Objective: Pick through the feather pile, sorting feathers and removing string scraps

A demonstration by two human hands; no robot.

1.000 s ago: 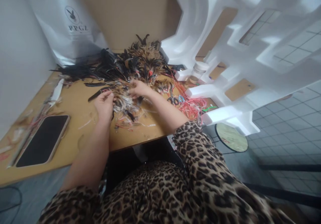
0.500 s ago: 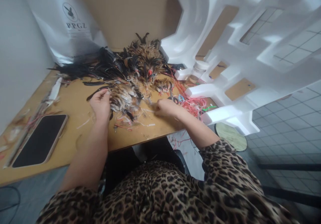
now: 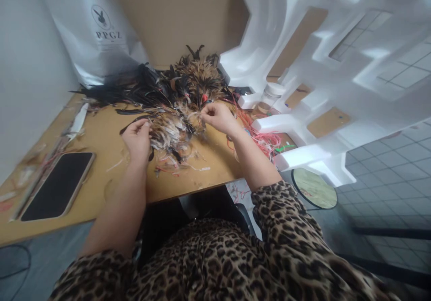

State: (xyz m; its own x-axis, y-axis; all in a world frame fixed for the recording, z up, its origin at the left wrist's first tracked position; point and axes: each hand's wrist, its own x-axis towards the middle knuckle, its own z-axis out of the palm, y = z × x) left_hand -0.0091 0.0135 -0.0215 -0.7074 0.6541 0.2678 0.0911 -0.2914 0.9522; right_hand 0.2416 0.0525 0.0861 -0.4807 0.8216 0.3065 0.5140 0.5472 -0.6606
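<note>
My left hand (image 3: pixel 136 137) is closed in a pinch at the left edge of a bunch of pale and brown feathers (image 3: pixel 166 130), its fingertips on the feathers. A long dark feather (image 3: pixel 129 126) shows just behind this hand. My right hand (image 3: pixel 217 116) is also pinched closed, raised over the right side of the bunch; what sits between its fingertips is too small to make out. Beyond the hands lie a heap of black feathers (image 3: pixel 144 85) and an upright brown feather bundle (image 3: pixel 200 76) with a red spot at its base.
A phone (image 3: pixel 59 186) lies at the left of the wooden table (image 3: pixel 117 188). Pink strings (image 3: pixel 267 141) and a lidded jar (image 3: pixel 272 93) are at the right, beside a large white foam piece (image 3: pixel 286 123). A silver bag (image 3: pixel 107 49) stands behind. Scraps lie near the front edge.
My right hand pulled away from the bunch toward the lower right, then came back up to its right side. My left hand has stayed pinched at the left edge. The camera shifted slightly.
</note>
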